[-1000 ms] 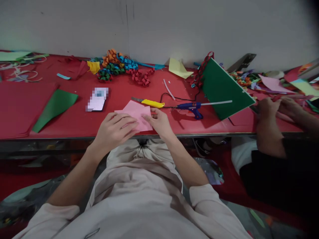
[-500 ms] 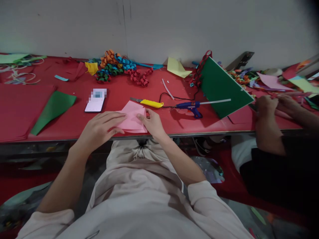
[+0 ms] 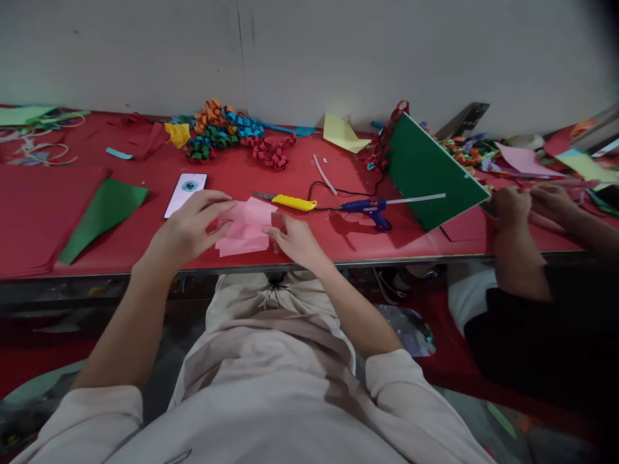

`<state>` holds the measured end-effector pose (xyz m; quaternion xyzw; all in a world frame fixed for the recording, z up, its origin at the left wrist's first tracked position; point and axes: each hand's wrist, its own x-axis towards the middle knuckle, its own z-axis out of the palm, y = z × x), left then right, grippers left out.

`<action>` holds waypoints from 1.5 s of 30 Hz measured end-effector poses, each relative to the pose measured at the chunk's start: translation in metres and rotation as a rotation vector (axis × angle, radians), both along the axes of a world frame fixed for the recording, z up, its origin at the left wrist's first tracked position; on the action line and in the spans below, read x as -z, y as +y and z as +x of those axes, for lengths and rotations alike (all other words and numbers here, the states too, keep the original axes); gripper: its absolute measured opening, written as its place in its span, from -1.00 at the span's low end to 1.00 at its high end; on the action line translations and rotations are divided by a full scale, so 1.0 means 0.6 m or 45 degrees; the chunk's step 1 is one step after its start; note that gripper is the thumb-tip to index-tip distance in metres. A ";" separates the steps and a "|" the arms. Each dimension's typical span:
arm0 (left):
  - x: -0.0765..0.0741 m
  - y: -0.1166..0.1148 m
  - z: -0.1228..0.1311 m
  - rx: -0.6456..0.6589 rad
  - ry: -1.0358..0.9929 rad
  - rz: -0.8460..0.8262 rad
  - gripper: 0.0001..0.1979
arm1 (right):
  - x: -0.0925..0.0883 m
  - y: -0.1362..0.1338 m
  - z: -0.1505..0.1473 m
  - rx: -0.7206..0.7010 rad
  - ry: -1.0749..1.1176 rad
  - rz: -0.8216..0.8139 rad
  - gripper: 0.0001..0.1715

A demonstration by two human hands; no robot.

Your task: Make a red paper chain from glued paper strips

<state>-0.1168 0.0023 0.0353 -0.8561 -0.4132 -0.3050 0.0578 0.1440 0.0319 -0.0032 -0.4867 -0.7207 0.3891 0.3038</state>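
Two or more pink paper sheets point(image 3: 244, 238) lie loosely stacked near the table's front edge, their edges not lined up. My left hand point(image 3: 188, 225) is over their left side, fingers spread and thumb tip at the paper. At the right edge, my right hand point(image 3: 297, 240) has its thumb and fingers closed on the pink paper. Just behind the sheets rests a yellow utility knife point(image 3: 294, 203) with its blade out, pointing left. A phone point(image 3: 186, 193) with a lit screen lies behind my left hand, which partly covers it.
A blue glue gun point(image 3: 365, 207) with a glue stick lies right of the knife. Beyond it leans a green board point(image 3: 430, 171). Coloured paper chains point(image 3: 227, 129) sit at the back. Red sheets point(image 3: 43, 212) and green paper point(image 3: 104, 216) are left. Another person's hands point(image 3: 532, 200) work at right.
The pink sheets have shifted left and lie flatter and more spread. My left hand has lifted and opened its fingers, now covering part of the phone; my right hand's thumb has slid to the paper's edge.
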 end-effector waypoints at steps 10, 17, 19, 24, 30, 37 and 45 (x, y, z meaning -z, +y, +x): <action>0.013 0.025 -0.007 -0.382 -0.311 0.030 -0.74 | 0.004 0.096 0.053 0.144 -0.868 0.681 -0.62; 0.019 0.038 -0.014 -0.400 -0.358 -0.059 -0.82 | -0.005 0.031 0.086 0.387 -0.817 0.713 -0.61; 0.026 0.042 -0.015 -0.369 -0.356 -0.093 -0.82 | -0.012 -0.012 0.121 0.416 -0.705 0.748 -0.61; 0.037 0.055 -0.004 -0.320 -0.346 -0.125 -0.77 | -0.017 -0.069 0.169 0.277 -0.621 0.703 -0.61; 0.028 0.027 -0.008 0.007 -0.268 -0.257 -0.72 | -0.005 -0.043 0.128 0.011 -0.716 0.648 -0.60; 0.042 -0.024 0.050 -0.192 0.039 -0.231 -0.56 | 0.001 -0.041 0.126 -0.063 -0.823 0.669 -0.58; 0.086 -0.036 0.093 -0.109 0.283 -0.349 -0.42 | 0.010 -0.018 0.123 -0.009 -0.823 0.671 -0.68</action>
